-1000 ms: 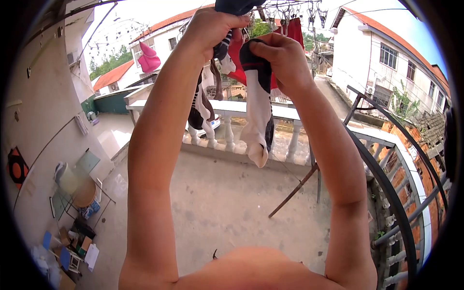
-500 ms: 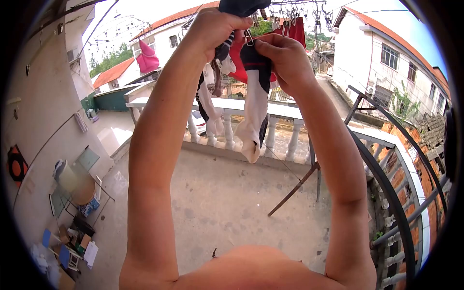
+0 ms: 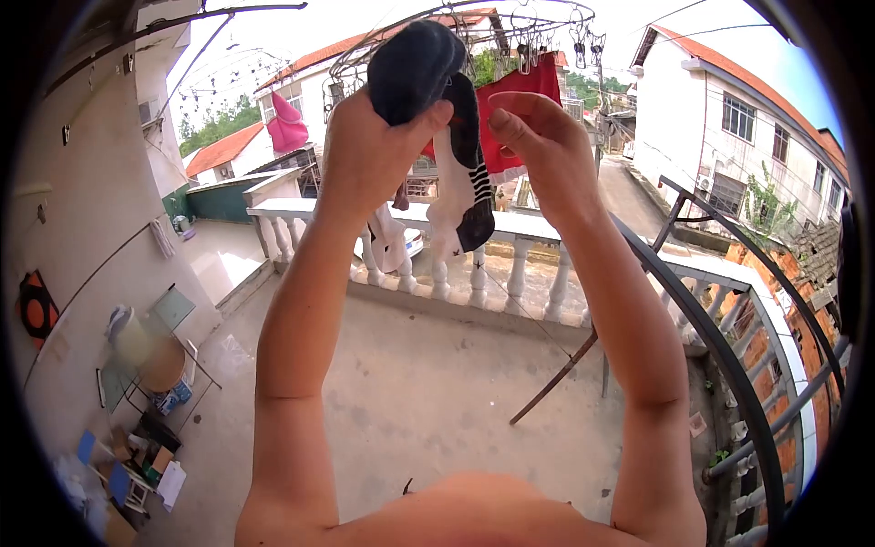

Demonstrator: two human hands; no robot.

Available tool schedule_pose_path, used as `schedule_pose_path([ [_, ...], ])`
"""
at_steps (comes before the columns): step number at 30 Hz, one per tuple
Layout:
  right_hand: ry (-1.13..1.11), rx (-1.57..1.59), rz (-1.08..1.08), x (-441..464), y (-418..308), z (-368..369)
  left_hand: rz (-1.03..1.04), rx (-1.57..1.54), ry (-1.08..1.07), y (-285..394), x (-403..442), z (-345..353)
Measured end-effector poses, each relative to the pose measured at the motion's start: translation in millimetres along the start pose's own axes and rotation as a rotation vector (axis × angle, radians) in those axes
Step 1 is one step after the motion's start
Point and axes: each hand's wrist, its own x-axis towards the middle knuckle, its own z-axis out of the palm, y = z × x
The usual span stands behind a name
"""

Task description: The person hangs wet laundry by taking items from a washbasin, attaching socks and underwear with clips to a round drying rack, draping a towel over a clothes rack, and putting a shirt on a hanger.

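My left hand (image 3: 374, 150) is raised and wrapped round a bunched dark sock (image 3: 415, 68), its thumb pointing right. A black and white sock (image 3: 445, 187) with striped trim hangs just right of that hand; its top is partly hidden. To the right, my right hand (image 3: 547, 150) is raised with thumb and forefinger apart and nothing visible between them. Behind the hands hangs a red cloth (image 3: 538, 96). Above is a round wire drying rack (image 3: 583, 20) with several metal clips.
A white balustrade (image 3: 515, 273) runs across the front of the concrete floor (image 3: 437, 392). Black curved metal rails (image 3: 743, 365) stand at right, and a thin pole (image 3: 556, 376) slants near the balustrade. Boxes and household items (image 3: 137, 456) sit at left. A pink cloth item (image 3: 287, 126) hangs beyond.
My right hand has let go of the black and white sock at the clip and drawn slightly away. My left hand has moved lower and left, with the dark sock now plainly in view.
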Motion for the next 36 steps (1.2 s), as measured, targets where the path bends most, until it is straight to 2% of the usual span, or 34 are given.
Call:
schedule_pose_path([
  [2, -0.139, 0.201, 0.0, -11.4, -20.2, 4.2, 0.03, -0.024, -0.072, 4.1, -24.9, 2.5],
  [3, -0.173, 0.248, -0.001, -14.4, -27.6, 5.2, -0.047, 0.004, -0.144, 13.1, -36.1, 3.7],
  [4, -0.169, 0.245, 0.003, -15.2, -25.1, 2.2, -0.005, 0.069, -0.181, 12.4, -45.0, 6.4],
  [6, -0.199, 0.399, 0.056, -14.4, -18.3, -2.5, -0.048, -0.048, -0.294, 11.3, -58.2, 9.8],
  [8, -0.157, 0.509, 0.097, -12.6, -22.9, -8.1, -0.088, -0.096, -0.339, 6.6, -69.0, 11.2],
  [10, -0.041, 0.738, 0.291, -7.5, -27.8, -17.2, -0.124, -0.144, -0.389, 5.9, -77.2, 12.9],
  [12, 0.002, 0.711, 0.311, 1.1, -21.3, -27.6, -0.277, -0.123, -0.528, 7.2, -79.9, 14.9],
  [14, 0.064, 0.657, 0.38, 6.4, -13.2, -34.9, -0.228, -0.08, -0.585, 8.8, -79.3, 21.0],
  [16, 0.125, 0.627, 0.417, 15.1, 2.9, -47.9, -0.065, -0.017, -0.611, 21.4, -80.1, 25.9],
  [17, 0.179, 0.628, 0.413, 19.9, 13.1, -58.1, -0.071, -0.02, -0.631, 27.1, -78.9, 26.2],
  [19, 0.269, 0.57, 0.423, 25.4, 16.3, -71.9, -0.015, 0.015, -0.601, 34.4, -74.8, 24.7],
  [21, 0.26, 0.549, 0.436, 33.8, 19.1, -82.7, 0.091, 0.01, -0.56, 43.8, -65.5, 26.6],
  [22, 0.241, 0.53, 0.454, 39.9, 21.2, -88.0, 0.004, -0.081, -0.618, 54.3, -56.3, 29.4],
  [24, 0.249, 0.503, 0.498, 58.7, 27.3, -98.1, 0.167, -0.073, -0.544, 64.8, -34.2, 46.6],
  [26, 0.162, 0.606, 0.425, 76.0, 28.5, -106.2, 0.208, -0.081, -0.531, 68.9, -9.0, 64.6],
  [28, 0.172, 0.584, 0.4, 87.9, 23.2, -109.6, 0.206, -0.016, -0.547, 70.9, 13.2, 77.2],
  [30, 0.223, 0.554, 0.39, 94.7, 16.6, -105.8, 0.306, 0.015, -0.45, 67.7, 31.7, 88.8],
  [34, 0.231, 0.483, 0.392, 87.1, 6.3, -99.7, 0.196, -0.039, -0.483, 70.6, 61.0, 103.2],
  [36, 0.241, 0.416, 0.36, 74.2, 5.8, -100.3, 0.206, 0.053, -0.394, 65.1, 70.2, 111.7],
])
